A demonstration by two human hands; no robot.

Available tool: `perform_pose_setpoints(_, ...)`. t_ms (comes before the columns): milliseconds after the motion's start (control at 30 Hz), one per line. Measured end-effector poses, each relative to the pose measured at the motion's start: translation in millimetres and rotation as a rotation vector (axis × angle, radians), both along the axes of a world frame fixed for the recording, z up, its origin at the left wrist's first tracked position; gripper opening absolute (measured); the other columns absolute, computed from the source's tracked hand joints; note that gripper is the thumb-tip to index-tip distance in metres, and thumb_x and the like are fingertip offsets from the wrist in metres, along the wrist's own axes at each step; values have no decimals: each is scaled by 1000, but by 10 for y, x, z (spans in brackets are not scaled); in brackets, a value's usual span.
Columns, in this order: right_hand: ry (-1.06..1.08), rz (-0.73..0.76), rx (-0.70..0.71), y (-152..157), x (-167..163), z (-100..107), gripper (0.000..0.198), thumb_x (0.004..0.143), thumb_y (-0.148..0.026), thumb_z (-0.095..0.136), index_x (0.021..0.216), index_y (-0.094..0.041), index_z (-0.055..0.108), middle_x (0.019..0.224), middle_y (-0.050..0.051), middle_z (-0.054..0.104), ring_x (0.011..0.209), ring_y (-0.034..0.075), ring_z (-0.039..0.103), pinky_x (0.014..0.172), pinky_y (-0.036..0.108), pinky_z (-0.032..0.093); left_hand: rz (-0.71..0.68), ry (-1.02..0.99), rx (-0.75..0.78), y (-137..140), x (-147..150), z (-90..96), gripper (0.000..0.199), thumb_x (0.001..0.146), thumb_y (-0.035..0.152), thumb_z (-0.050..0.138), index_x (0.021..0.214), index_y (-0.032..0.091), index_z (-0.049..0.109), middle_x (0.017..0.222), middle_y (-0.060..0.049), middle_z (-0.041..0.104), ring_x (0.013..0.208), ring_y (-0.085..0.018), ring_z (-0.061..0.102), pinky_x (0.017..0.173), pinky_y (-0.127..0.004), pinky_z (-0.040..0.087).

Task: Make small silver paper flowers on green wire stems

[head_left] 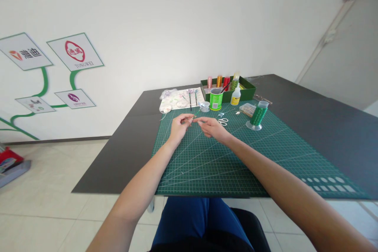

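Note:
Above the green cutting mat, my left hand pinches a tiny thing between thumb and fingertips, too small to name. My right hand meets it from the right, its index finger and thumb close together at the same spot and the other fingers curled in. Whatever lies between the right fingertips is hidden. White-handled scissors lie just beyond the right hand. A small clear spool and a light blue ornament rest on the mat past the fingertips.
Behind stand a green can, a glue bottle and a green box of thread spools. Right of them are a clear case and a green thread spool. A white sheet with flower pieces lies back left.

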State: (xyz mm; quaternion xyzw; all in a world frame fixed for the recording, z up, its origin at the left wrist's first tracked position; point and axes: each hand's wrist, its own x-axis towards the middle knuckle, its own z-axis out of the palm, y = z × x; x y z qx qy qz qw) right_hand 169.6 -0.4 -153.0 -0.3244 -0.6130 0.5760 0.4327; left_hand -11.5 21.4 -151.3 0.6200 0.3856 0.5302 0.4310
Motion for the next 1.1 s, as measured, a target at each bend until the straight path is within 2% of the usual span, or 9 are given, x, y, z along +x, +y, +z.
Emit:
perform_pose_setpoints(200,-64,-62,68,25,11,-1,47,93,-49,56,118,-9,64,48,-14,25,41,8,18,39,22,22,53,4,-25,30,-15,10,24,79,26,74,99,13,77,76,-4,68,57,-9,53,46,-18,36)
perform_pose_setpoints(367,-327,-136,282,15,32,15,37,97,-33,47,115,-11,69,48,-10,30,43,10,25,44,24,21,97,68,-2,54,-47,-2,20,82,20,69,99,14,77,84,-5,70,59,-10,56,48,-19,39)
perform_pose_setpoints(500,-545,-153,509,-18,32,29,35,96,-21,45,114,-13,74,54,-4,47,47,10,33,52,25,27,123,208,119,67,-79,-14,18,85,15,67,98,16,78,84,-3,71,62,-10,59,60,-23,48)
perform_pose_setpoints(600,-622,-139,578,-37,24,36,37,97,-18,43,117,-14,74,64,0,60,51,11,42,57,25,32,152,320,236,72,-91,-18,18,84,8,67,95,18,78,85,-2,70,68,-11,61,71,-26,52)
perform_pose_setpoints(733,-645,-137,594,-39,30,48,38,99,-19,43,120,-14,74,67,2,63,52,12,45,59,26,33,167,446,344,58,-93,-12,18,86,6,67,94,18,78,87,-3,71,73,-12,62,74,-26,52)
perform_pose_setpoints(867,-569,-131,573,-23,47,60,36,98,-23,45,115,-13,75,52,-4,47,47,11,34,54,26,29,162,532,421,36,-99,2,19,87,4,66,93,18,77,87,-3,71,74,-13,63,73,-26,52)
perform_pose_setpoints(967,-467,-107,493,-10,53,59,34,98,-28,47,111,-13,75,49,-7,33,45,10,26,49,25,22,161,578,464,22,-105,11,18,88,4,65,93,18,76,86,-4,70,76,-13,63,73,-26,51)
perform_pose_setpoints(1100,-279,-23,323,-9,56,73,35,97,-36,51,111,-12,72,50,-10,27,44,8,22,45,24,18,160,576,464,23,-111,8,17,89,6,65,93,18,76,87,-3,70,76,-13,63,73,-26,51)
